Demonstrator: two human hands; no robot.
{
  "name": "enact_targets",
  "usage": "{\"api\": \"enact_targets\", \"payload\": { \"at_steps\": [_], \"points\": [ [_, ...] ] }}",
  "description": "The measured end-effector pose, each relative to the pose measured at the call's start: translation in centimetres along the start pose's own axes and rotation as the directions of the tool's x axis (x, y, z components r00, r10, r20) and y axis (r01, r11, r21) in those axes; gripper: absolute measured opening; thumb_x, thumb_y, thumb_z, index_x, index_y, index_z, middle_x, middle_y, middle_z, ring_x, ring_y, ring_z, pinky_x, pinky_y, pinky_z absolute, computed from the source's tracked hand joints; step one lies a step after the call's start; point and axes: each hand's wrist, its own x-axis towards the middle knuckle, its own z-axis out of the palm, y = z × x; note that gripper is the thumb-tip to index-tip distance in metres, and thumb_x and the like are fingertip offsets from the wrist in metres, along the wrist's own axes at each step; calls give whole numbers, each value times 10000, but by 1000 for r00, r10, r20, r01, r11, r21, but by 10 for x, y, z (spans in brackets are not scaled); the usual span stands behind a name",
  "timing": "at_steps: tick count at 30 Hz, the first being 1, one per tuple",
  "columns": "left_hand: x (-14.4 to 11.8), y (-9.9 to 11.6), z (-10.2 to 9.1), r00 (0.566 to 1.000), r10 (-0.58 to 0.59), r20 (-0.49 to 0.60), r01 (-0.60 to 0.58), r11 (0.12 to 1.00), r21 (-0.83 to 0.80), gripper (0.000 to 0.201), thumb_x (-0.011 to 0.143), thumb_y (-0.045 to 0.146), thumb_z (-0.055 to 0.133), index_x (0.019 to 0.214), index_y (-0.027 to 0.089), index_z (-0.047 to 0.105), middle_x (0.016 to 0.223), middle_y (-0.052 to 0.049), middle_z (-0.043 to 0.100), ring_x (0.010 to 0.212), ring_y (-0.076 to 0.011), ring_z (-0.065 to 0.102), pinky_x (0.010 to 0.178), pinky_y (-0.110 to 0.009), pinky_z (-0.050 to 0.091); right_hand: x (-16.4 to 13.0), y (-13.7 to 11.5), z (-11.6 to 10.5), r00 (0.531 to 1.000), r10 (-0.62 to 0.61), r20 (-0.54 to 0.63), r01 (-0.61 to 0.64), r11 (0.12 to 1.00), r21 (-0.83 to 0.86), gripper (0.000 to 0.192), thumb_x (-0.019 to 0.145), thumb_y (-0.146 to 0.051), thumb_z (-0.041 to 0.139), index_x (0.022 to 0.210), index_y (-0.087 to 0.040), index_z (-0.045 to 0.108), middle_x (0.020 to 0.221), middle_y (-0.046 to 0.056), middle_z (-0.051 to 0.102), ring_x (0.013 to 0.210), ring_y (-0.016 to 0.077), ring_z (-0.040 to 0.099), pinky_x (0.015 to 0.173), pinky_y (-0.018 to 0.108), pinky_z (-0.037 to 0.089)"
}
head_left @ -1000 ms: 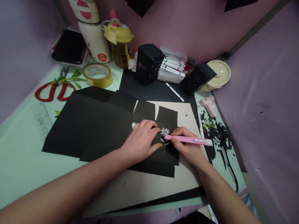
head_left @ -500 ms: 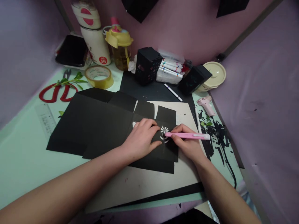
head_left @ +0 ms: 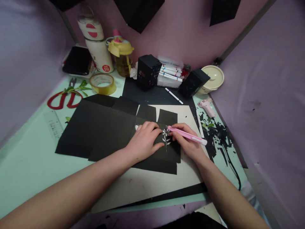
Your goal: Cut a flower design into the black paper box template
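A sheet of black card [head_left: 102,127], cut to a box outline with flaps, lies over a pale board [head_left: 143,190]. My left hand [head_left: 145,140] rests on the card with its fingers spread. Between the fingers of my right hand [head_left: 188,143] is a pink craft knife [head_left: 187,135], its tip at the upper edge of a cut-out flower [head_left: 166,133]. The flower has petals, a thin stem and leaves, showing pale through the card. Part of another white opening [head_left: 136,127] appears beside my left hand's knuckles.
Two black paper boxes [head_left: 148,73] stand behind, near a case of markers [head_left: 169,76]. Red-handled scissors [head_left: 63,99], a tape roll [head_left: 103,84] and two bottles sit left. At right are a glue gun [head_left: 206,107], black scraps [head_left: 220,136] and a lidded bowl [head_left: 213,79].
My right hand has raised the knife tip from the flower's lower side to its top and tilted the handle end down. My left hand stays on the card. The view has shifted slightly.
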Motion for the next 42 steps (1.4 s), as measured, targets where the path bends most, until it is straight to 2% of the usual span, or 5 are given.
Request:
{"api": "enact_targets", "payload": {
  "at_steps": [3,10,18,31,42],
  "points": [
    [-1,2,1,999,48,11,-48,999,23,248,910,302,647,1127,184,630,1140,-92,599,1105,-287,500,900,-442,438,2,5,3,1000,16,24,-18,997,74,278,922,-393,577,1134,-216,610,850,30,705,667,151,629,586,279,488],
    [8,-1,0,991,122,56,-123,992,22,144,953,267,578,1012,183,679,1011,-53,623,971,-200,546,913,-343,471,5,14,5,998,-46,30,45,998,41,283,917,-410,562,1109,-211,619,788,15,690,670,157,642,600,279,495],
    [23,1,-5,976,168,142,-191,967,170,116,954,197,553,934,154,659,953,-58,639,943,-197,593,873,-350,504,5,15,5,991,-127,42,126,992,25,250,915,-372,527,1087,-215,618,777,4,678,683,164,649,655,290,499],
    [24,-3,3,953,201,227,-260,929,265,337,951,356,600,1226,162,579,1223,-94,604,1042,-222,625,879,-435,549,7,20,7,963,-270,15,270,963,-7,218,886,-326,524,1028,-209,640,870,31,703,769,190,639,732,318,481],
    [21,-12,7,996,86,39,-92,980,174,325,959,360,585,1229,178,581,1240,-96,598,1040,-215,623,880,-425,549,10,25,8,952,-306,14,306,952,-17,218,862,-282,537,1037,-216,650,832,20,713,731,183,641,693,301,486]
  ]
}}
